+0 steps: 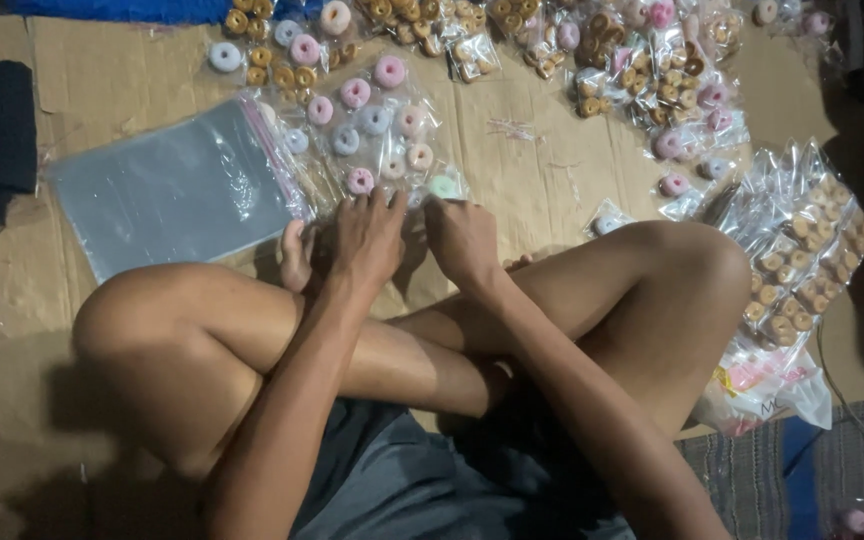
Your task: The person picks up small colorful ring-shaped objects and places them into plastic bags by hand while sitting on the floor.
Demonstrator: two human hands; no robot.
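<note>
Fingers [380, 205] of the left hand [367, 240] are spread and press down on a small clear packet [414, 193] at the near edge of the scattered goods, while the right hand [462, 238] is curled beside it, its fingers tucked toward the same packet; whether either hand truly pinches it I cannot tell, since the knuckles hide the tips. That packet lies on the flattened cardboard [112, 80] covering the floor, just beyond the crossed legs, touching the pile of small ring-shaped pieces [372, 120]. It looks light and limp, a thin glossy film that would likely slide and crinkle under a grip, so the sealed edge or a corner seems the surest place to take it, not the slick flat face. Its contents are little doughnut-like rings in pink, pale blue, white and green, probably soft or foamy and easily squashed. To the left rests a stack of empty clear zip bags [177, 190], and to the right a heap of filled bags with tan rings [802, 260].
</note>
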